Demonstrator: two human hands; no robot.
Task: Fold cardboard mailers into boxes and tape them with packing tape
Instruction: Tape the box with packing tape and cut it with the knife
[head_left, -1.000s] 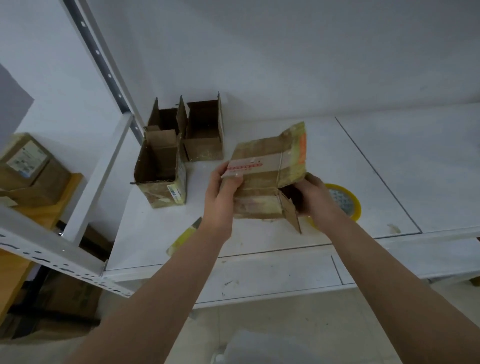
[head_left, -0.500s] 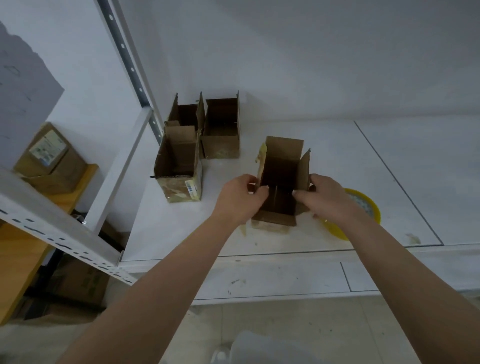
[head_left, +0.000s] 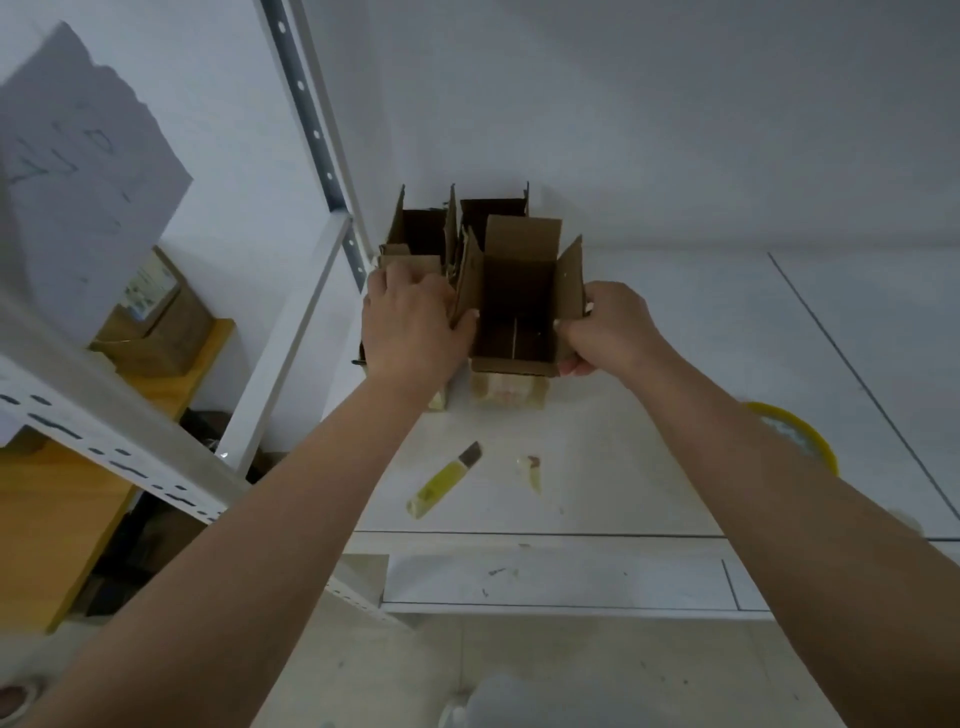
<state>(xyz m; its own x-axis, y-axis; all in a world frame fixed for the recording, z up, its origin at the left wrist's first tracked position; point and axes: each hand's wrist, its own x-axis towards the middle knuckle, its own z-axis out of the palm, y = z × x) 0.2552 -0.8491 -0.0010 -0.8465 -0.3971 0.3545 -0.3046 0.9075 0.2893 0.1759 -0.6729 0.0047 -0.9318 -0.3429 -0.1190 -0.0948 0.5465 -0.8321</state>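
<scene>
No legible text. Paper sheet (head_left: 78, 171) on rack: faint handwritten marks, unreadable. Label on side box (head_left: 148, 291): blurred. Print on front box (head_left: 511, 392): too blurred.

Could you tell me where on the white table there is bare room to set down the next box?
The broad stretch of white table right of the held box, back to the wall and above the yellow tape roll, is bare. Crowded: the back left corner with the open boxes, and the front by the yellow knife.
</scene>
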